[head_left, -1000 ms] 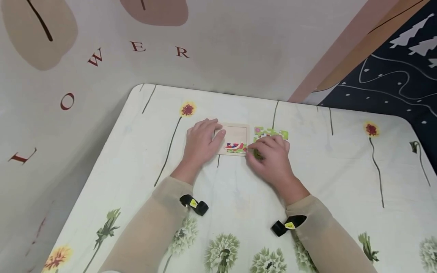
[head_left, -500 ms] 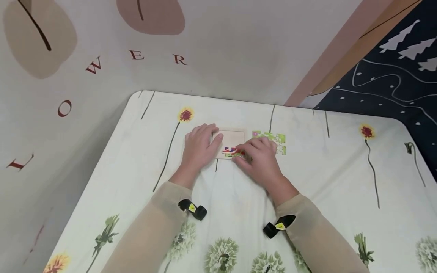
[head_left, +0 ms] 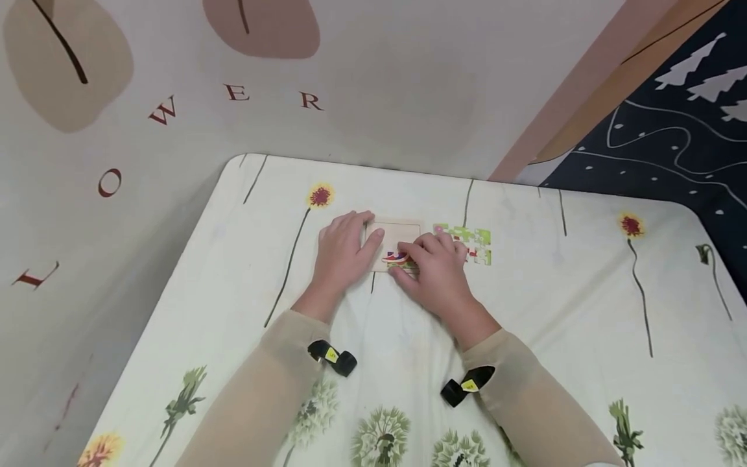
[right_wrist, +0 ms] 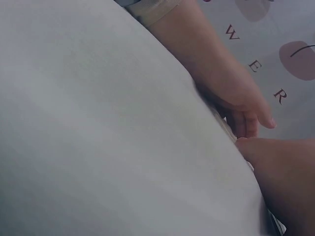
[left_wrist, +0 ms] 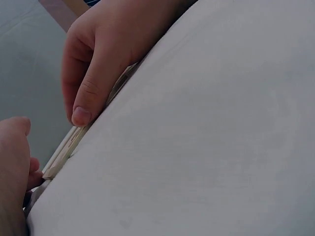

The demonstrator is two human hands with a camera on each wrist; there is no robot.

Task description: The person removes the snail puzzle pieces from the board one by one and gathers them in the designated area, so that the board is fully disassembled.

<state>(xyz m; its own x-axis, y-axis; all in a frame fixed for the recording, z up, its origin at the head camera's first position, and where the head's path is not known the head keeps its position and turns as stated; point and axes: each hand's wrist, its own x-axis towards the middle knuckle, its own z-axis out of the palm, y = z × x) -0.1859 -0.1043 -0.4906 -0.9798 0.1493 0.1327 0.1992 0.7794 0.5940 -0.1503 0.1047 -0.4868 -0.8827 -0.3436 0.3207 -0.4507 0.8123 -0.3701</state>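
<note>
A shallow wooden puzzle tray [head_left: 397, 231] lies flat on the table. Joined puzzle pieces [head_left: 395, 257] with red, blue and green print fill part of its near side. My left hand [head_left: 345, 250] rests along the tray's left edge, fingers relaxed toward the far corner and thumb reaching over the bare wood. My right hand [head_left: 434, 269] is at the near right part of the tray. Its thumb and index finger bend about the pieces there and partly cover them. In the left wrist view, the right thumb and fingers [left_wrist: 81, 116] come down at the tray's edge.
Just right of the tray lies a block of green puzzle pieces [head_left: 480, 244], partly behind the right hand. A white flower-print cloth [head_left: 560, 285] covers the table. A wall [head_left: 397, 97] rises beyond the back edge.
My right hand has moved left, from beside the green block onto the tray's near side. More of the green block shows now. The left hand has stayed on the tray's edge.
</note>
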